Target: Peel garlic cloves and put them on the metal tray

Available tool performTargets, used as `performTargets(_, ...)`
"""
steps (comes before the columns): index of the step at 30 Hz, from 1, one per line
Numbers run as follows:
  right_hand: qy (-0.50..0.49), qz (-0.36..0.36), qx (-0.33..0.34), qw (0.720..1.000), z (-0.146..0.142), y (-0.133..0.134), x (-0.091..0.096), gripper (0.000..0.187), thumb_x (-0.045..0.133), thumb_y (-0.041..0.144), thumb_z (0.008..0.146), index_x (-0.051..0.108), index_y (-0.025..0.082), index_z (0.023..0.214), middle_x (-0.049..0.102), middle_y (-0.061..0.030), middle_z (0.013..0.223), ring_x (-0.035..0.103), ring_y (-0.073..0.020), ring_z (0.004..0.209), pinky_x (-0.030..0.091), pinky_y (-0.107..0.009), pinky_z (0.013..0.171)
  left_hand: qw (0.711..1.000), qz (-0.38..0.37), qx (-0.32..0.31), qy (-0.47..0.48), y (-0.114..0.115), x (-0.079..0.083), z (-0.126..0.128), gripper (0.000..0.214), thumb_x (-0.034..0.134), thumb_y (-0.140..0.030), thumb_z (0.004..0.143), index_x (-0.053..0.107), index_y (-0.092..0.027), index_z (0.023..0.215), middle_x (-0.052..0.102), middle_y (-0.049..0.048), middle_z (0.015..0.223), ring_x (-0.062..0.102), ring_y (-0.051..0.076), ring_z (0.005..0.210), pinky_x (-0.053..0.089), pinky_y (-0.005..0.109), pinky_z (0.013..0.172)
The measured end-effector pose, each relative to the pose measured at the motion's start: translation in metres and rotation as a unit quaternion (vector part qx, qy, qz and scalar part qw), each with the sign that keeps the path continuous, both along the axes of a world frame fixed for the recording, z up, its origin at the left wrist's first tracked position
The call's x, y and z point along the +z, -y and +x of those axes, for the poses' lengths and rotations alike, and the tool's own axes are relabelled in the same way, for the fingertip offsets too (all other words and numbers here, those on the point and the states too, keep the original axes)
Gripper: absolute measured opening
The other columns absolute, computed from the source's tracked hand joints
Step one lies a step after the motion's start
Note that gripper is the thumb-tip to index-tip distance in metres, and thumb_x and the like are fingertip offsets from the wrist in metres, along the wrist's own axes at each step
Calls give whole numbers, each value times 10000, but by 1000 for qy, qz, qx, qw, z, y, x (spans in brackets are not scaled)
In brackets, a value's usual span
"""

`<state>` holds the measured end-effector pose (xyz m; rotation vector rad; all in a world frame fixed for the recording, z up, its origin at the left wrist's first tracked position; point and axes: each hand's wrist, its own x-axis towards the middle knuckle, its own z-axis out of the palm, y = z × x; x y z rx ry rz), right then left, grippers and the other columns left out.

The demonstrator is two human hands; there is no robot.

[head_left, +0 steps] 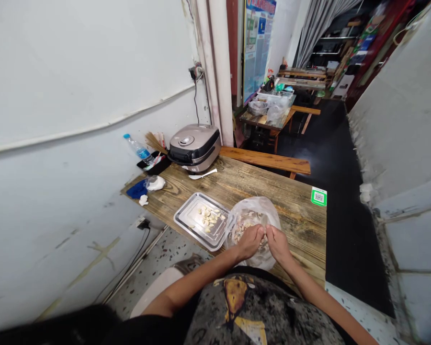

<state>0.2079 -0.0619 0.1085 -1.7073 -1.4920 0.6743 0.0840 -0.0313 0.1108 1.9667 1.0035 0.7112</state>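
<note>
My left hand (252,239) and my right hand (276,242) meet fingertip to fingertip above an open clear plastic bag (271,208). Both are closed in a pinch; whatever lies between the fingers is too small and hidden to make out. Inside the bag are many unpeeled garlic cloves and bits of skin (242,225), partly covered by my hands. Left of the bag, and touching it, is a shallow metal tray (187,221). Several pale, peeled garlic cloves (210,218) lie loose on it.
On the wooden table (298,218), a rice cooker (194,146) stands at the back, with a white knife-like utensil (203,174) before it. A water bottle (139,148), black holder (161,165), blue cloth (136,190) and QR card (319,196) are around. A bench (269,160) stands beyond.
</note>
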Motion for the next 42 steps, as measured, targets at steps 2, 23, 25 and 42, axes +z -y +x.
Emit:
performTargets(2, -53, -34, 7, 998, 3, -3, 1, 436, 308, 530, 821, 390, 213, 533, 427, 7, 491, 384, -140, 491, 291, -260, 504, 1000, 14, -22, -5, 1, 0, -1, 430, 189, -355, 899, 532, -156, 731, 525, 42, 677, 446, 150, 638, 343, 261, 641)
performTargets(23, -81, -40, 68, 994, 3, -4, -4, 361, 349, 442, 817, 437, 197, 567, 455, 12, 532, 419, -128, 523, 322, -235, 511, 996, 55, -12, -67, -3, 0, -4, 454, 141, -352, 905, 506, -154, 721, 530, 60, 699, 472, 162, 683, 374, 286, 686)
performTargets(25, -191, -103, 38, 975, 0, -3, -5, 369, 385, 476, 784, 396, 204, 534, 376, 43, 457, 338, -99, 426, 268, -222, 425, 998, 37, -34, -48, -4, 2, -7, 445, 157, -368, 905, 513, -152, 747, 533, 54, 713, 472, 157, 688, 376, 280, 683)
performTargets(42, -408, -188, 0, 894, -7, 0, 11, 378, 410, 528, 763, 341, 212, 569, 214, 108, 400, 148, -45, 322, 122, -190, 338, 975, -142, 49, 166, 0, 6, -3, 358, 396, -411, 845, 610, -126, 878, 538, 9, 650, 474, 116, 607, 391, 228, 622)
